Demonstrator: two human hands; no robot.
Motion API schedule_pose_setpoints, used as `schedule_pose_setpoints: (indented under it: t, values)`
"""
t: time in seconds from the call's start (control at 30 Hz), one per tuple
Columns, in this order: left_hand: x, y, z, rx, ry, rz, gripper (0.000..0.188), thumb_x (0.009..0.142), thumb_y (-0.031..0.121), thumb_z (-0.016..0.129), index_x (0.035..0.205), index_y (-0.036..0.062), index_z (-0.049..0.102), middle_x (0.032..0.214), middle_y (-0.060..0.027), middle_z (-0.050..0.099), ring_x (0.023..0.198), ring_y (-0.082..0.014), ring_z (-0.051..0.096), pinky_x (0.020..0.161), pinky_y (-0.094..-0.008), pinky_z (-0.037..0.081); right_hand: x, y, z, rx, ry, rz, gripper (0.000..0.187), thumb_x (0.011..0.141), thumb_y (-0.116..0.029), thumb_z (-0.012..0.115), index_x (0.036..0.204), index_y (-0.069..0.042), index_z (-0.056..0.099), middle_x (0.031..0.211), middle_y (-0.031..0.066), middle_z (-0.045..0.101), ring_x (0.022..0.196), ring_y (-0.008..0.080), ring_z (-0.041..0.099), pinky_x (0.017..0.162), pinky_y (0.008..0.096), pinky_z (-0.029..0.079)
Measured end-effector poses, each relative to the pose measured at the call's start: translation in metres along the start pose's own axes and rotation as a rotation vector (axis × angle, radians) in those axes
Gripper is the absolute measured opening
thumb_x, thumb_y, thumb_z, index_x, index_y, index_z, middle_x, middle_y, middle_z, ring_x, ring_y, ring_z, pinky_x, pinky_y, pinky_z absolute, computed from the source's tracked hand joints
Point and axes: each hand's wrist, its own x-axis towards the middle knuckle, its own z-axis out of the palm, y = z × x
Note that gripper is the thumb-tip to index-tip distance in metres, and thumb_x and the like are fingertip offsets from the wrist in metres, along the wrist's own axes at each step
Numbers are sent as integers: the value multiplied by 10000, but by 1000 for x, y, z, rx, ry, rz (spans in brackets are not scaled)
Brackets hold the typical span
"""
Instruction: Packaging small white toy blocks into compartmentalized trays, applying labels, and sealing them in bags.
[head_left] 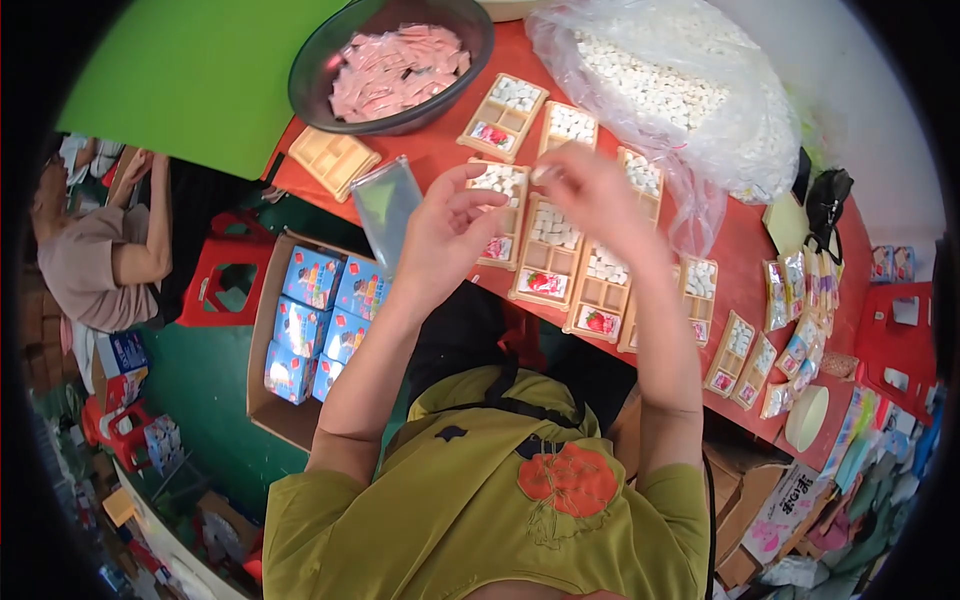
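Observation:
My left hand (443, 235) hovers with fingers loosely curled over a tan compartment tray (500, 215) partly filled with white candies. My right hand (590, 190) is raised above the row of trays (548, 255), fingertips pinched together near a small white piece; I cannot tell if it grips one. Several tan trays lie side by side on the red table (745, 250), most filled with white pieces and a small pink packet at one end. An empty tray (333, 160) lies to the left, beside a clear plastic bag (385, 205).
A dark bowl (315, 70) of pink packets stands at the back. A large clear bag of white candies (680, 85) lies at the back right. Wrapped trays (800, 310) pile on the right. A cardboard box of blue cartons (320, 320) sits below left. A seated person (100, 260) is at far left.

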Motion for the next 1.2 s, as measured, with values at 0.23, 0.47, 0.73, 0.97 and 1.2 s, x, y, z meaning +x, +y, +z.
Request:
schedule_pose_setpoints:
  t: [0.23, 0.47, 0.73, 0.97, 1.2]
  values:
    - [-39, -11, -71, 394, 585, 363, 234, 926, 86, 656, 1120, 1, 556, 931, -34, 612, 809, -76, 562, 725, -218, 468, 35, 80, -86, -542, 545, 138, 286, 941, -233, 640, 1154, -45, 665, 978, 122, 703, 734, 160, 629, 670, 310, 506]
    - [-54, -46, -78, -230, 483, -273, 447, 912, 224, 702, 1180, -20, 439, 988, -117, 599, 789, -208, 644, 642, -344, 573, 3, -43, 33, -254, 51, 42, 217, 917, -127, 622, 1106, -26, 659, 1058, 159, 657, 1021, 289, 634, 851, 380, 508]
    - [-52, -49, -84, -296, 363, -256, 499, 920, 203, 668, 1249, -37, 380, 1070, -176, 611, 848, -283, 687, 704, -382, 597, -22, -32, 113, -610, -1, -24, 489, 988, -301, 513, 1321, 57, 506, 1411, 234, 464, 1342, 380, 405, 1122, 515, 293]
    - [-67, -44, -86, -330, 252, -234, 377, 936, 143, 589, 1264, -3, 475, 1092, -148, 637, 900, -271, 694, 750, -381, 592, -26, -80, 78, -328, -23, -202, 345, 827, -121, 690, 1156, -44, 621, 1246, 132, 569, 1241, 336, 498, 1005, 447, 373]
    - [-95, -53, -87, -409, 252, -228, 380, 934, 212, 627, 1252, 46, 503, 1143, -101, 621, 1074, -189, 614, 882, -374, 533, -60, -114, 124, -202, -165, -350, 296, 766, -114, 733, 1038, -55, 634, 1092, 78, 589, 1067, 279, 554, 915, 426, 410]
